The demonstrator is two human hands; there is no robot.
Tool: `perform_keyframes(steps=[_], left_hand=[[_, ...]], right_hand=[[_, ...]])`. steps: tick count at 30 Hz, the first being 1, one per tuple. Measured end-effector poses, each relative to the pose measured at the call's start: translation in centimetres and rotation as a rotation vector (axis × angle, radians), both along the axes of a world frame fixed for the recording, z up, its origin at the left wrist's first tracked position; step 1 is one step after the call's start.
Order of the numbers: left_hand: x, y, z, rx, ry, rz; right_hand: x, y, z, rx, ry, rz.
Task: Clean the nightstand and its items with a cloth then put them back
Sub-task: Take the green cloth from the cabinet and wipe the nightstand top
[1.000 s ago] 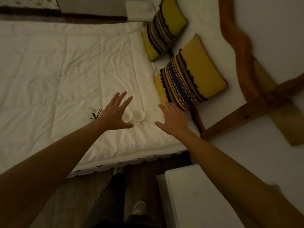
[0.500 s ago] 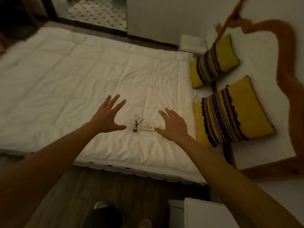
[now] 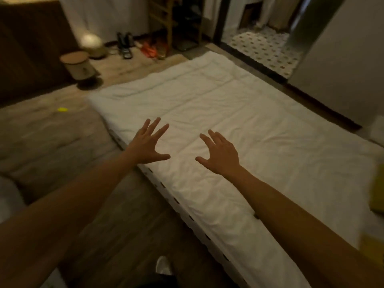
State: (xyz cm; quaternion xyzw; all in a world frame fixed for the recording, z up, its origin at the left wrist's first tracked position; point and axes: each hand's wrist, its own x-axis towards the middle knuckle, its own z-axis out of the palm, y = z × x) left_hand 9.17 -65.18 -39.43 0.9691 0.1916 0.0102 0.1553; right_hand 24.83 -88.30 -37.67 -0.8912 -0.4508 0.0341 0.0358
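My left hand [image 3: 148, 143] is stretched out over the near edge of the white bed [image 3: 239, 125], fingers spread and holding nothing. My right hand [image 3: 221, 154] hovers beside it over the duvet, fingers also spread and empty. A small dark thing [image 3: 256, 215] peeks out beside my right forearm on the duvet; what it is I cannot tell. The nightstand, the cloth and the small items are out of this view.
Wooden floor [image 3: 52, 132] lies left of the bed, with a yellow scrap [image 3: 62, 109] on it. A round stool [image 3: 78, 64], a glowing globe lamp [image 3: 90, 41] and shoes [image 3: 153, 48] stand at the back. A yellow pillow edge [image 3: 377, 196] shows at right.
The view has swung left, away from the pillows and nightstand toward the foot of the bed and the room. The cups and small items on the duvet have left view. Both hands stay spread.
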Motion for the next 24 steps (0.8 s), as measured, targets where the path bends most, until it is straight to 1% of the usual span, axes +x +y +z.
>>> perform_keyframes(steps=[8,12,17,19,22,24], left_hand=[[-9.1,13.6,0.8,-0.014,-0.024,0.342],[-12.1,20.1,0.0,-0.044,-0.014,0.476],[-11.8,30.1,0.5,-0.019,0.006,0.611],[-11.3,34.6,1.1,-0.018,-0.006,0.671],[-10.6,39.7,2.6,-0.044,0.036,0.741],[-10.3,42.8,3.5,-0.042,0.047,0.745]], right_hand=[[-1.8,18.6,0.1,-0.010,-0.030,0.303],[-2.0,27.6,-0.9,-0.015,-0.033,0.399],[-0.2,40.0,-2.0,-0.012,-0.042,0.513],[0.8,45.9,-2.2,-0.010,-0.003,0.522],[1.9,53.3,-1.7,0.011,0.113,0.487],[2.4,57.6,-1.5,0.012,0.096,0.530]])
